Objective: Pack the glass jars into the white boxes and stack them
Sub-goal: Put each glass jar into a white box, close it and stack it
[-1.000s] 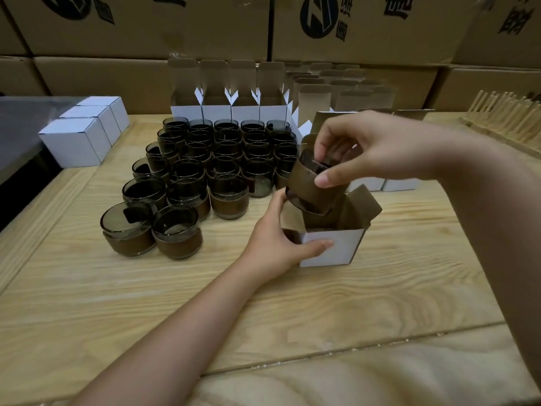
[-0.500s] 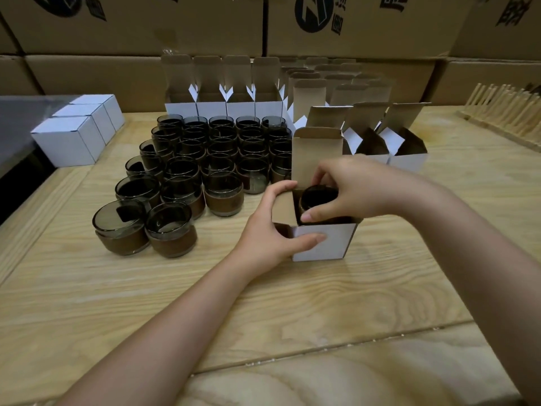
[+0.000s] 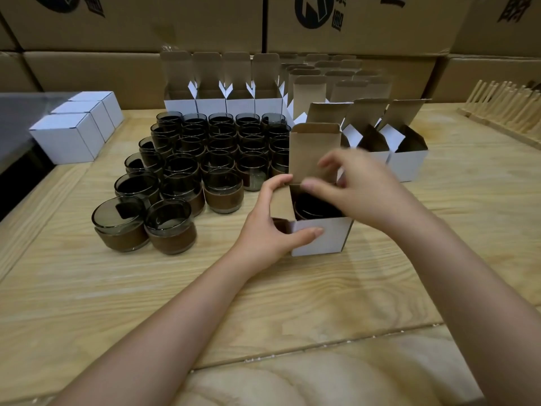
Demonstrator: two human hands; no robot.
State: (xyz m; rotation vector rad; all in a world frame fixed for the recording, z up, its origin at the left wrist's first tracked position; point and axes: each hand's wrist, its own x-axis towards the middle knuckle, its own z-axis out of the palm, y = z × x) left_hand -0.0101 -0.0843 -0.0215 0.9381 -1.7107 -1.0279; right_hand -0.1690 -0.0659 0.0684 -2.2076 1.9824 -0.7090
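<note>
The glass jar (image 3: 314, 205) sits inside the white box (image 3: 322, 237), directly under the right hand (image 3: 363, 189), whose grasp is too blurred to tell. The left hand (image 3: 269, 227) grips the box's left side; the lid flap (image 3: 313, 150) stands upright just behind

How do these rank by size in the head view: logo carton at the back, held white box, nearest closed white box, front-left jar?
1. Logo carton, largest despite being farthest.
2-3. Held white box and nearest closed white box: bodies look alike, distances differ, so unranked.
4. Front-left jar, smallest.
</note>
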